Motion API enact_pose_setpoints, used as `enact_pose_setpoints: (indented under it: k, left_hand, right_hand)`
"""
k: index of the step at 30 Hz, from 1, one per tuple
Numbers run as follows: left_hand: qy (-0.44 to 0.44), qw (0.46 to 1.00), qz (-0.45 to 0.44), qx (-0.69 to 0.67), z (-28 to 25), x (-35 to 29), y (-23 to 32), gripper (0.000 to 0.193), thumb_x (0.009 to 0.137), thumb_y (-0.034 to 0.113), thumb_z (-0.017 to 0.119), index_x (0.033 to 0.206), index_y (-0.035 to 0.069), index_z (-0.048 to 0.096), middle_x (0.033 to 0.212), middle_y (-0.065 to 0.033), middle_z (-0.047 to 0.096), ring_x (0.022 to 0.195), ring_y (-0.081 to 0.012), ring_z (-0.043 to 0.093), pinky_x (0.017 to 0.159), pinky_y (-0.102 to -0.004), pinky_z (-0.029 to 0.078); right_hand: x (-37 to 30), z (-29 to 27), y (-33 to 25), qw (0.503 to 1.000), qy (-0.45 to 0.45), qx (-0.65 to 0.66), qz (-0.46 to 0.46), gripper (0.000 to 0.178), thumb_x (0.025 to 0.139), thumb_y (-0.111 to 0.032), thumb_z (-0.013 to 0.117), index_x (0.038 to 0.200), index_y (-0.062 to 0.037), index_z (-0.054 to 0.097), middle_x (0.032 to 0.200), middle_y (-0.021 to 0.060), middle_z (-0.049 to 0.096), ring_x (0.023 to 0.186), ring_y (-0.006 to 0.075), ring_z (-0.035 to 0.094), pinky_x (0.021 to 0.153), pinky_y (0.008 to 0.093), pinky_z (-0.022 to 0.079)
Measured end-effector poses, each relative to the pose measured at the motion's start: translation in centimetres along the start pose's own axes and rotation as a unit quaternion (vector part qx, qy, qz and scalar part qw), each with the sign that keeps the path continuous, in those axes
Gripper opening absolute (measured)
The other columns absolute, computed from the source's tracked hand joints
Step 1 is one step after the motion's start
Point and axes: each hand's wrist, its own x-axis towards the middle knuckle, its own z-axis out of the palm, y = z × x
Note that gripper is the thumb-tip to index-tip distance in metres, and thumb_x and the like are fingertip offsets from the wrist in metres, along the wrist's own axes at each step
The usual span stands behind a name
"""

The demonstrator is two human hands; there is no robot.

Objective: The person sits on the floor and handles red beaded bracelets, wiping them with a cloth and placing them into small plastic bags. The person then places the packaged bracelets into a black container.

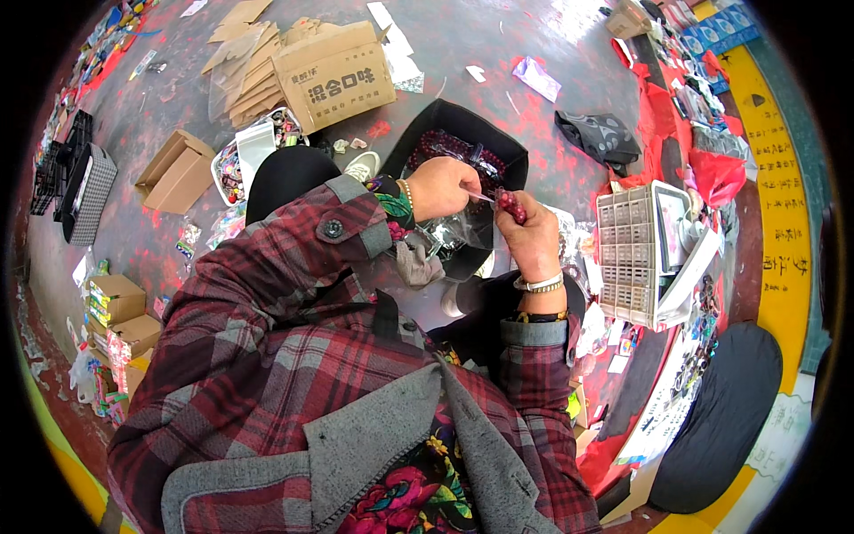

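Over a black open box (514,147), my two hands are close together. My right hand (534,238) is closed on a small bunch of dark red beads (511,207), which stick up past the thumb and fingers. A thin pale strip (481,196) runs from the beads to my left hand (440,189), whose fingers pinch its other end. More dark red beads (436,145) lie inside the black box with clear plastic bags (471,227) around them. A grey cloth (416,261) hangs at the box's near left side.
Left of the box is a white basket of small items (229,173), with a large cardboard box (338,78) behind it. To the right are a pale plastic crate (625,258) and a dark bag (598,138). A purple packet (536,78) lies on the floor farther off.
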Motion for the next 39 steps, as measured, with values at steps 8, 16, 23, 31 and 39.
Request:
enact_pose_setpoints:
  k: [8, 16, 23, 31, 39]
  left_hand:
    - [-0.012, 1.0, 0.023, 0.008, -0.1, -0.3, 0.1, 0.02, 0.07, 0.016, 0.054, 0.081, 0.003, 0.065, 0.075, -0.0157, 0.063, 0.071, -0.0271, 0.062, 0.066, -0.0339, 0.049]
    - [0.004, 0.995, -0.027, 0.092, -0.1, -0.1, -0.7, 0.023, 0.07, 0.021, 0.053, 0.076, 0.002, 0.065, 0.07, -0.0193, 0.06, 0.068, -0.0342, 0.059, 0.064, -0.0389, 0.047]
    - [-0.005, 0.987, -0.067, 0.143, -0.3, 0.5, -2.2, 0.023, 0.069, 0.02, 0.052, 0.072, 0.001, 0.065, 0.069, -0.0204, 0.059, 0.067, -0.036, 0.058, 0.064, -0.0404, 0.047]
    - [-0.007, 0.992, -0.016, 0.126, 0.1, 0.3, -2.1, 0.024, 0.071, 0.019, 0.051, 0.076, 0.001, 0.065, 0.073, -0.0202, 0.06, 0.071, -0.0358, 0.059, 0.067, -0.0405, 0.047]
    - [-0.064, 0.986, 0.014, 0.152, 0.1, -0.3, -0.8, 0.026, 0.072, 0.019, 0.049, 0.083, 0.001, 0.065, 0.078, -0.0202, 0.061, 0.075, -0.0363, 0.058, 0.07, -0.0423, 0.047]
  right_hand:
    - [0.1, 0.2, 0.5, 1.0, 0.021, -0.022, 0.004, 0.012, 0.072, -0.016, 0.061, 0.072, -0.0046, 0.056, 0.057, 0.016, 0.047, 0.052, 0.0313, 0.047, 0.05, 0.0352, 0.039]
    - [0.3, 0.2, 1.4, 0.985, -0.045, 0.095, 0.14, 0.021, 0.075, -0.016, 0.064, 0.087, 0.0007, 0.058, 0.065, 0.0032, 0.052, 0.056, 0.0111, 0.047, 0.052, 0.0261, 0.038]
    - [0.3, -1.4, 0.6, 0.798, -0.15, 0.537, 0.231, 0.044, 0.081, -0.01, 0.055, 0.12, 0.005, 0.041, 0.088, 0.0065, 0.058, 0.068, 0.0126, 0.056, 0.06, 0.0219, 0.045]
    - [-0.2, -0.7, 0.6, 0.901, -0.209, 0.303, 0.231, 0.023, 0.086, -0.013, 0.053, 0.107, -0.0024, 0.048, 0.073, 0.0044, 0.058, 0.063, 0.0103, 0.058, 0.054, 0.022, 0.047]
    - [-0.5, 0.0, 1.8, 0.927, -0.27, 0.181, 0.187, 0.018, 0.079, -0.013, 0.061, 0.092, -0.0003, 0.058, 0.072, 0.0006, 0.059, 0.061, 0.0077, 0.056, 0.053, 0.0191, 0.043]
